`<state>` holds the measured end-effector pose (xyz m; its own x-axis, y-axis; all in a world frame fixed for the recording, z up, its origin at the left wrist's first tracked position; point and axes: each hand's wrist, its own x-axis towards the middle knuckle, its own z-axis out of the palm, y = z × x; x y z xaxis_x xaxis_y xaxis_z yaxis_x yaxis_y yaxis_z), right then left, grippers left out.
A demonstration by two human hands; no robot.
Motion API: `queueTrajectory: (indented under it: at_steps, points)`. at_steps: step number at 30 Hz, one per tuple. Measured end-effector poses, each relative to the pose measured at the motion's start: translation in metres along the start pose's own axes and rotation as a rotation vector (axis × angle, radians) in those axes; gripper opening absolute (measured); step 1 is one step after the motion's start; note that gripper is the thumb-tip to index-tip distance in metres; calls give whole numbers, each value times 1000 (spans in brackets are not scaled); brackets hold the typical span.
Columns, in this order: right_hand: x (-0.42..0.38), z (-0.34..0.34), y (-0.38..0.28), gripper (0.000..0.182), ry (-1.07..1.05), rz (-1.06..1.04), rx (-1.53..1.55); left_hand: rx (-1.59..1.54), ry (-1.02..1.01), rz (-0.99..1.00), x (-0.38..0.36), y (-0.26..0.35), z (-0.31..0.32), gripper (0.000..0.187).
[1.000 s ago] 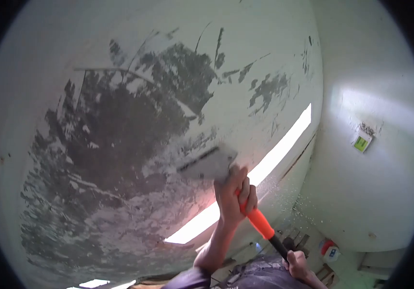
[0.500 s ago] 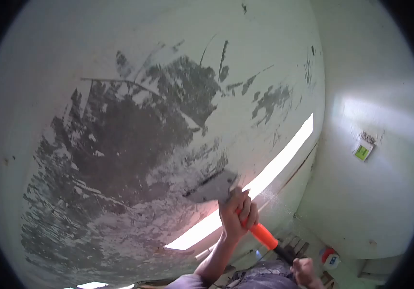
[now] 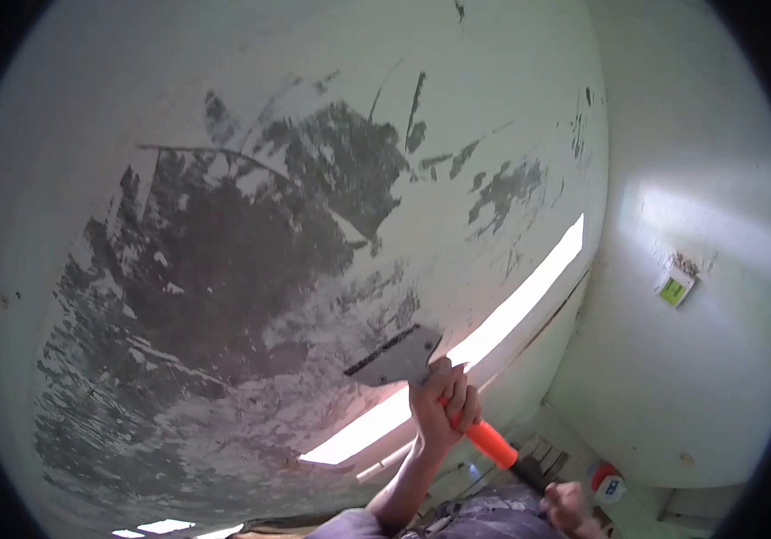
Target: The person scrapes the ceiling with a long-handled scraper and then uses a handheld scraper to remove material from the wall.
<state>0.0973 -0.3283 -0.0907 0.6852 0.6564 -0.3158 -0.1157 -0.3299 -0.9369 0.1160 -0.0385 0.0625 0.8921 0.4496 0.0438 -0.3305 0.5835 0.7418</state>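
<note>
I look up at a white-painted ceiling (image 3: 224, 81) with a large grey patch (image 3: 224, 260) where the paint is scraped off. A wide metal scraper blade (image 3: 394, 357) lies flat against the ceiling at the patch's lower right edge. My left hand (image 3: 444, 404) grips the scraper right behind the blade, at the top of its orange handle (image 3: 490, 442). My right hand (image 3: 569, 505) is closed around the black lower end of the handle, at the bottom of the view and partly cut off.
A long bright strip (image 3: 511, 305) runs diagonally where ceiling meets wall. On the white wall to the right hangs a small box with a green label (image 3: 675, 286). A red and white object (image 3: 605, 482) sits lower right. Paint flakes drift near the handle.
The scraper blade and both hands have slid down the view, toward me, along the ceiling. A strip of grey streaks now shows above the blade.
</note>
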Motion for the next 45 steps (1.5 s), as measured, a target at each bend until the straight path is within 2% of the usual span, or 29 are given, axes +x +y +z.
queueTrajectory:
  at_steps: [4, 7, 11, 12, 14, 15, 18, 20, 22, 23, 24, 26, 27, 28, 30, 34, 37, 38, 40, 45]
  points:
    - [5, -26, -15, 86, 90, 3, -140, -94, 31, 15, 6, -7, 8, 28]
    - [7, -10, 9, 84, -14, 1, -63, -60, 15, 23, 4, -1, 2, 27]
    - [30, 0, -33, 80, -4, -64, 33, -58, -36, 106, 18, 25, 21, 27]
    - [27, -1, -27, 80, -24, -62, 26, -72, -51, 136, 16, 32, 26, 27]
    - [35, -5, -1, 79, -16, -75, -14, -7, -38, 161, 10, 5, 9, 28]
    - [35, -11, 19, 80, -9, -79, -30, -1, -5, 112, 6, -20, -10, 29]
    - [34, -19, 48, 80, -13, -74, -99, -15, 95, 57, 3, -33, -16, 30]
    - [45, -15, 27, 81, -2, -93, -115, -35, 181, 56, 6, -17, 2, 30]
    - [60, -6, -1, 81, -22, -136, -50, -67, -40, 161, 15, 16, 10, 30]
    - [68, -3, 4, 81, -32, -140, -18, -18, -55, 175, 19, 22, 12, 29]
    - [62, -6, 8, 81, -47, -139, -26, -20, -41, 184, 13, 16, 11, 29]
    - [53, -14, 28, 81, -57, -107, -55, -5, 157, 88, 8, -9, 5, 30]
    - [46, -19, 27, 82, -52, -79, -103, -12, 107, 94, 6, -16, 8, 32]
    - [45, -19, 27, 82, -52, -79, -105, 40, 164, 50, 5, -20, 10, 32]
    - [39, -22, 27, 82, -39, -57, -91, -48, 189, 65, 7, -22, 6, 34]
    - [54, -17, 5, 80, -57, -54, 44, 41, 104, 98, 19, 0, 24, 35]
    - [45, -26, 29, 80, -39, -77, -12, -1, 201, 55, 15, -20, 17, 35]
    - [40, -28, 39, 79, -28, -74, -80, 6, 145, 83, 11, -40, -5, 34]
    - [37, -28, 37, 78, -43, -49, -71, 65, 236, 11, 7, -35, 0, 34]
    - [42, -15, 45, 80, -75, -18, 50, 25, 199, 61, 17, -25, 11, 34]
